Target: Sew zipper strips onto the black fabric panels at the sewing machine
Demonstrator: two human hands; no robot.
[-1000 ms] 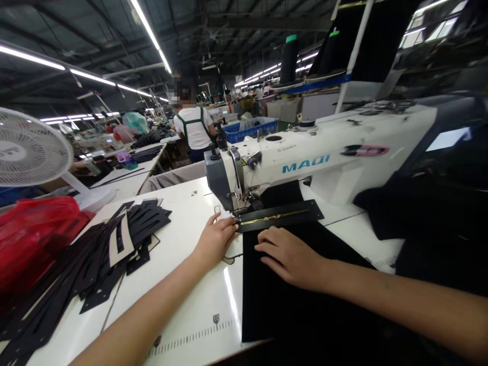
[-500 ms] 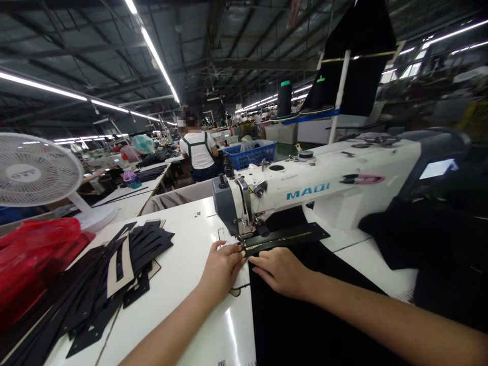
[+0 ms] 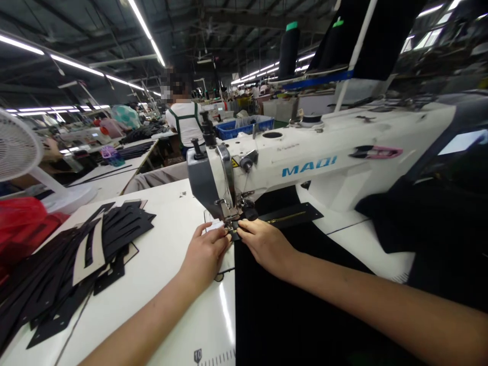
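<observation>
A white sewing machine (image 3: 305, 157) stands over the table, its needle area just beyond my fingers. Under its foot lies a black strip with a gold zipper (image 3: 293, 215), on top of a large black fabric (image 3: 290, 305). My left hand (image 3: 204, 252) has its bent fingers pressed together on the left end of the strip, beside the foot. My right hand (image 3: 267, 246) lies on the strip just right of the foot, fingers together and pressing it down. The fingertips of both hands are close to each other.
Black and beige slotted pieces (image 3: 91, 254) are piled on the white table (image 3: 152, 300) at the left. Behind them are a red plastic bag (image 3: 26, 223) and a white fan (image 3: 19, 147). A person (image 3: 185, 119) stands beyond, near a blue basket (image 3: 229, 129).
The view has shifted closer to the machine. My right hand has moved along the strip to beside the foot, covering part of the zipper. My left hand remains at the strip's left end.
</observation>
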